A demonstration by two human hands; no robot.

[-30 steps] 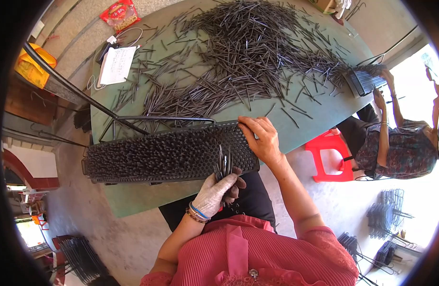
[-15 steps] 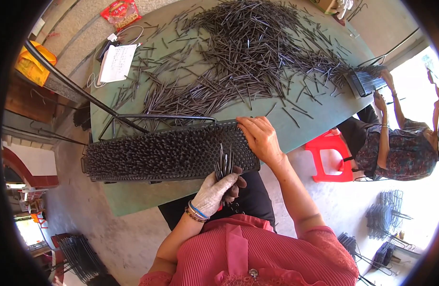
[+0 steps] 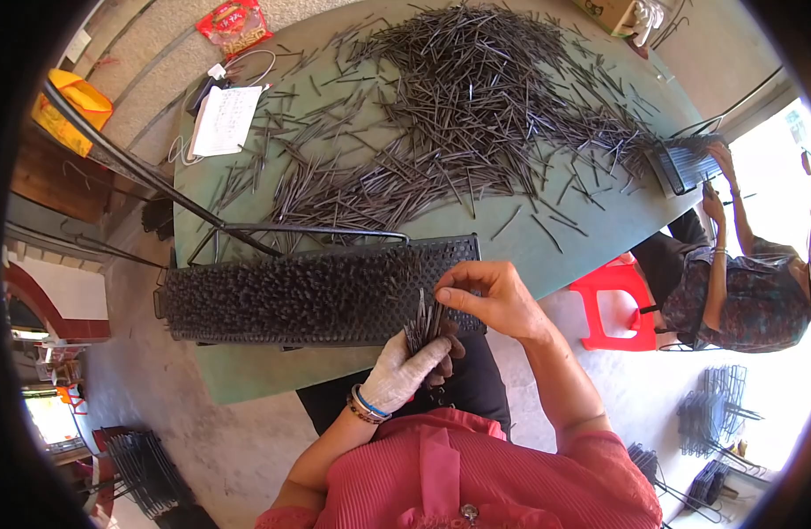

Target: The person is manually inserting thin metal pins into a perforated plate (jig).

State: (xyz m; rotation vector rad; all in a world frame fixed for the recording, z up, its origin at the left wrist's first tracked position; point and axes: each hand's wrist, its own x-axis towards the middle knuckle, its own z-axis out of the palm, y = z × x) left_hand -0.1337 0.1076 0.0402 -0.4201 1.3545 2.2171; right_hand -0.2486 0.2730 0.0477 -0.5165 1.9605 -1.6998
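My left hand [image 3: 397, 372], in a white knit glove with dark fingertips, is closed around an upright bundle of thin dark rods [image 3: 420, 324]. My bare right hand [image 3: 501, 301] pinches at the top of this bundle with thumb and forefinger, on what looks like one rod. Just beyond both hands lies a long black perforated rack [image 3: 458, 256]. Dark rods [image 3: 273, 300] stand packed in its holes from the left end to past the middle. Toward the right end, bare holes show.
Loose rods [image 3: 476, 97] are heaped on the green table [image 3: 520, 251]. A notebook [image 3: 225, 121] and a cable lie at the left. A black metal bar [image 3: 150, 176] slants to the rack. At right, a person [image 3: 732, 291] works at another rack [image 3: 679, 167] by a red stool [image 3: 584, 304].
My right hand has left the rack's right end, come down toward me and closed at the top of the bundle. The left hand still holds the rods.
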